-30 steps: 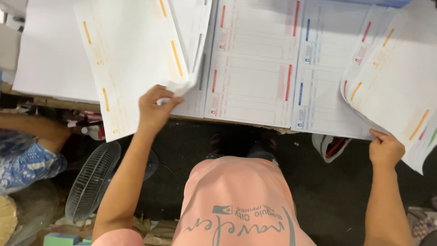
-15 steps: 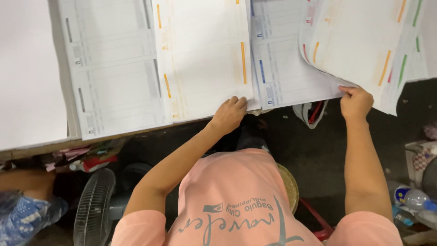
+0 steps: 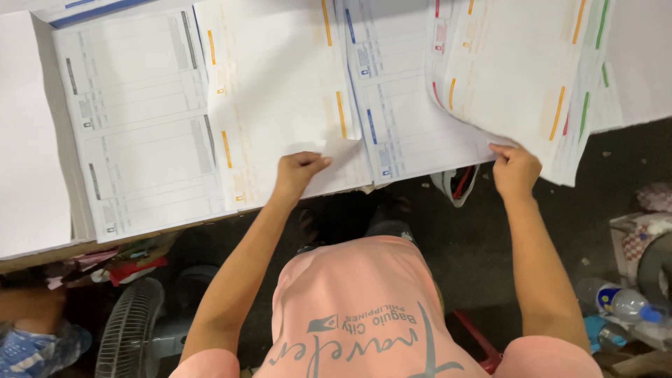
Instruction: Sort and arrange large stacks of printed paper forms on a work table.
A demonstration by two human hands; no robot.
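My left hand (image 3: 297, 171) pinches the lifted lower corner of the top sheet on a stack of printed forms with orange bars (image 3: 280, 91). My right hand (image 3: 514, 168) grips the lower edge of a loose bundle of printed sheets (image 3: 518, 77) with orange, green and red bars, held up over the table's right part. A stack of blue-barred forms (image 3: 402, 119) lies between my hands. A stack of grey-barred forms (image 3: 140, 119) lies left of the orange one.
A pile of blank white paper (image 3: 28, 140) sits at the far left. Below the table edge are a floor fan (image 3: 129, 336), another person's arm (image 3: 28, 308), a plastic bottle (image 3: 619, 301) and a red stool leg (image 3: 476, 339).
My left hand went from resting at the orange stack's edge to lifting its top sheet's corner. The right hand keeps its bundle, now a little lower and further left.
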